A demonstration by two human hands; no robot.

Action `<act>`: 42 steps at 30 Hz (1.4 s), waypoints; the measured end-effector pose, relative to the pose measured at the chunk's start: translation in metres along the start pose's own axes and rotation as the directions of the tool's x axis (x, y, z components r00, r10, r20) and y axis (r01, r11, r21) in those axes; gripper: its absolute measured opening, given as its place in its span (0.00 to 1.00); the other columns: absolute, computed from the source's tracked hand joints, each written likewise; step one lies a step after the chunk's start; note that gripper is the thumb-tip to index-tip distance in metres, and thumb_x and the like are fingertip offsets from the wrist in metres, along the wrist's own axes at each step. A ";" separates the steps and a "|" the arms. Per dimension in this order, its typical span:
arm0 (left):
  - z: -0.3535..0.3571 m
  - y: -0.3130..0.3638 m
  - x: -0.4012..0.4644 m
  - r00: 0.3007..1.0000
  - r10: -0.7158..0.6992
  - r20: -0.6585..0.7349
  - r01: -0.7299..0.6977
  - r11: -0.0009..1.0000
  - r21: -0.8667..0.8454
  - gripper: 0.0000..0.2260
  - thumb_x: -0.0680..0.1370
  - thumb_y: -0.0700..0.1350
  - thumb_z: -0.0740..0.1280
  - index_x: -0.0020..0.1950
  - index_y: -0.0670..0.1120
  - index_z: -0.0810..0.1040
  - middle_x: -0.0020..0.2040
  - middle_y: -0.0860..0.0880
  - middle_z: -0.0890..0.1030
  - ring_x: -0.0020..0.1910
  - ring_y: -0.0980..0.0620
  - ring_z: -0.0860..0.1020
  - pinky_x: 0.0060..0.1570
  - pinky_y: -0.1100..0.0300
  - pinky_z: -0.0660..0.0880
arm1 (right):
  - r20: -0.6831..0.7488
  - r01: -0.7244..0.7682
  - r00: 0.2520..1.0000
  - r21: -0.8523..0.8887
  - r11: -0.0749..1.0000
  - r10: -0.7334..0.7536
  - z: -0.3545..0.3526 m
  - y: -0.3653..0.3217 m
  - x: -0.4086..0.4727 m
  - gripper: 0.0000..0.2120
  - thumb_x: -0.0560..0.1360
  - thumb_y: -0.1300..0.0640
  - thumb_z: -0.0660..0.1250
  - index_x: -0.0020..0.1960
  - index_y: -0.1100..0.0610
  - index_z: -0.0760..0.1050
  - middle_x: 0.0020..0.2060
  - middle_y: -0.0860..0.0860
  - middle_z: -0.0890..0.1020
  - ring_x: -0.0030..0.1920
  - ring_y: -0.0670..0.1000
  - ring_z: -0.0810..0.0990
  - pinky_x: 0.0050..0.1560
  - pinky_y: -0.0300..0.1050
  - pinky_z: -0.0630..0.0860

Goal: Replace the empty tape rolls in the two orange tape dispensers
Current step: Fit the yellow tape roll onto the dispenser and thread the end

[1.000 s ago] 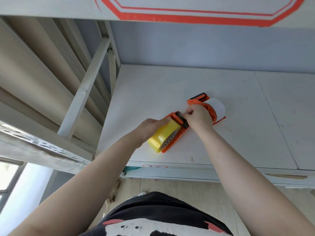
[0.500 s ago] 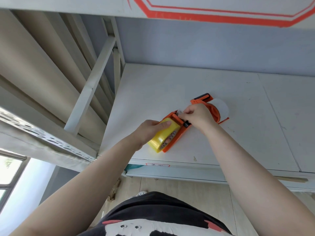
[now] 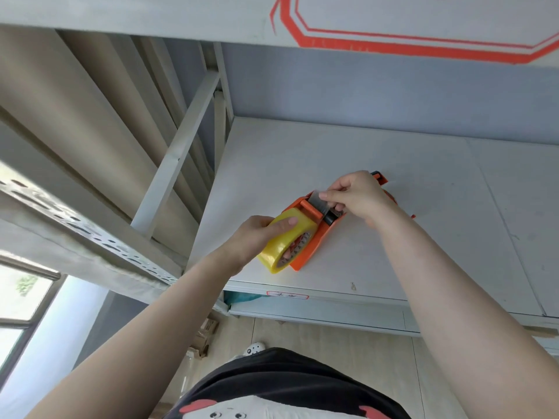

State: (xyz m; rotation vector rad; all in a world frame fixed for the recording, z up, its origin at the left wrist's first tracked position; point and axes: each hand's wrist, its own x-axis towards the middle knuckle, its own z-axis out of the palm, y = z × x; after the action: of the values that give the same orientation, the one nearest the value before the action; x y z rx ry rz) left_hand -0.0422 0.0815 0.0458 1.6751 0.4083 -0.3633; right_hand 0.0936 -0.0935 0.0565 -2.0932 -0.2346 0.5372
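On the white bench (image 3: 378,164), near its front edge, I count two orange dispensers. One dispenser (image 3: 314,234) lies in plain view under my hands; the second dispenser (image 3: 381,177) sits just behind it, and my right hand hides nearly all of it, so only an orange corner and a dark tip show past my knuckles. I count one tape roll (image 3: 282,241), yellow and glossy, seated in the near dispenser at its front end.

My left hand (image 3: 257,237) wraps the roll from the left, fingers curled over its top, a firm grip on the roll. My right hand (image 3: 357,196) pinches the loose tape end (image 3: 317,201) between thumb and forefinger, above the dispenser's black roller (image 3: 329,219); that grip is closed on the tape itself.

Around the work: a grey wall rises behind the bench, an upper shelf with an orange painted outline (image 3: 408,46) hangs overhead, and a white metal frame (image 3: 178,152) slants down on the left. A small label (image 3: 287,296) sits on the bench's front edge. A window shows at the lower left.

The near dispenser's long axis runs diagonally, from the roll end nearest me up and to the right toward the roller end, pointing away from me at the second dispenser.
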 end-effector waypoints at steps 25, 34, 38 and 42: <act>-0.058 -0.025 -0.041 0.993 0.103 -0.061 -0.111 0.983 -0.144 0.44 0.54 0.70 0.74 0.46 0.29 0.79 0.38 0.38 0.83 0.36 0.46 0.82 0.42 0.58 0.79 | -0.399 0.012 0.914 0.208 0.978 0.074 -0.106 -0.007 0.025 0.07 0.73 0.59 0.71 0.48 0.61 0.79 0.33 0.51 0.79 0.19 0.37 0.71 0.20 0.29 0.60; -0.064 -0.012 -0.050 0.968 0.202 -0.149 -0.244 0.894 -0.376 0.27 0.55 0.66 0.76 0.30 0.41 0.81 0.23 0.45 0.77 0.24 0.51 0.77 0.31 0.63 0.77 | -0.397 -0.017 0.913 0.187 0.982 0.091 -0.085 0.007 0.034 0.06 0.73 0.60 0.71 0.38 0.60 0.79 0.33 0.51 0.79 0.19 0.36 0.73 0.21 0.27 0.65; -0.065 -0.001 -0.054 0.952 0.246 -0.184 -0.303 0.850 -0.430 0.22 0.61 0.64 0.74 0.31 0.43 0.82 0.23 0.46 0.77 0.26 0.52 0.77 0.33 0.64 0.77 | -0.383 -0.028 0.917 0.217 0.976 0.111 -0.072 0.013 0.038 0.07 0.72 0.59 0.72 0.37 0.61 0.80 0.31 0.53 0.79 0.26 0.45 0.75 0.35 0.38 0.72; -0.066 0.010 -0.054 0.928 0.264 -0.262 -0.366 0.771 -0.520 0.15 0.77 0.53 0.60 0.44 0.45 0.81 0.24 0.48 0.75 0.24 0.55 0.73 0.36 0.62 0.74 | -0.392 -0.011 0.917 0.169 0.986 0.077 -0.053 0.005 0.035 0.10 0.71 0.57 0.71 0.32 0.57 0.77 0.27 0.51 0.76 0.26 0.46 0.72 0.29 0.39 0.66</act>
State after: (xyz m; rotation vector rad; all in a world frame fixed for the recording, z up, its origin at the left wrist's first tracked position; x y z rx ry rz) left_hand -0.0850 0.1426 0.0892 1.1583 0.3113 0.1582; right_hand 0.1485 -0.1235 0.0670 -1.9980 0.0907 0.1405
